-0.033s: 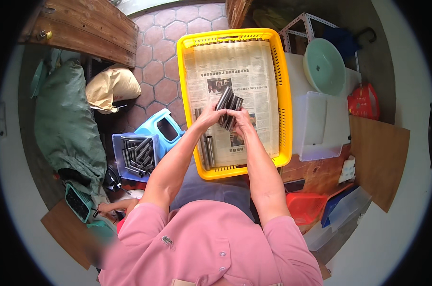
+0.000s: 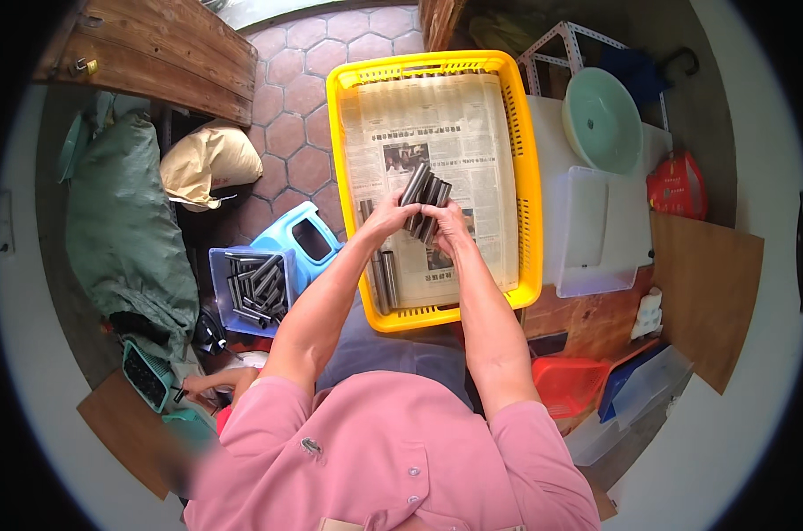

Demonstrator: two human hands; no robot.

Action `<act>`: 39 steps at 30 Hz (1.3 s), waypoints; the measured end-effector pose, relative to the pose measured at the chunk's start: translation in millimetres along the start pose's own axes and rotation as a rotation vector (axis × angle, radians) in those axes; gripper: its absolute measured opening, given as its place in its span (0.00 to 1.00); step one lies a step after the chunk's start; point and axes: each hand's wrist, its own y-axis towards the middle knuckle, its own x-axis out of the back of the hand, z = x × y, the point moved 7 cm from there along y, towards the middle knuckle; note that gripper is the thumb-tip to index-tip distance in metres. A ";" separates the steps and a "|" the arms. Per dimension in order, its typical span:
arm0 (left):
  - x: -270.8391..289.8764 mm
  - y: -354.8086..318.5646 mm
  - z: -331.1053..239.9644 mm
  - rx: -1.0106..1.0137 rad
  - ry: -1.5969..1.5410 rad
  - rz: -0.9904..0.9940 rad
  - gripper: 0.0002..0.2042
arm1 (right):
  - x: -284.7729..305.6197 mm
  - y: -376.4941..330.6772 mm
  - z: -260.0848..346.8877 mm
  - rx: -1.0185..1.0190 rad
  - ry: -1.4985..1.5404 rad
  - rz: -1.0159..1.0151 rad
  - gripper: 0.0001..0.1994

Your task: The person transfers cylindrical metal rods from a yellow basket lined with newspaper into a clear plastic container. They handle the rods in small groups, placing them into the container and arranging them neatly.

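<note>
Between my two hands is a bundle of several short dark tubes (image 2: 428, 196), held over a yellow plastic basket (image 2: 532, 190). My left hand (image 2: 387, 218) closes round the bundle's left side, and my right hand (image 2: 449, 223) grips its right side. Newspaper (image 2: 477, 124) lines the basket. Along its near left wall lie a few more dark tubes (image 2: 389, 280) on the paper, partly hidden by my left forearm. A translucent bin (image 2: 222, 316) to my left holds many loose dark tubes (image 2: 262, 281). My palms hide part of the bundle.
A blue plastic stool (image 2: 282, 232) stands beside the bin. At lower left another person's hand (image 2: 198, 387) holds a small dark piece near a green basket (image 2: 145, 376). On the right are a green basin (image 2: 602, 121), a translucent box (image 2: 586, 281) and a red tray (image 2: 568, 380).
</note>
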 end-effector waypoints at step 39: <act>-390.7 19.5 -31.2 0.231 0.002 -0.129 0.18 | 322.0 -138.3 172.9 0.166 -0.266 -0.472 0.12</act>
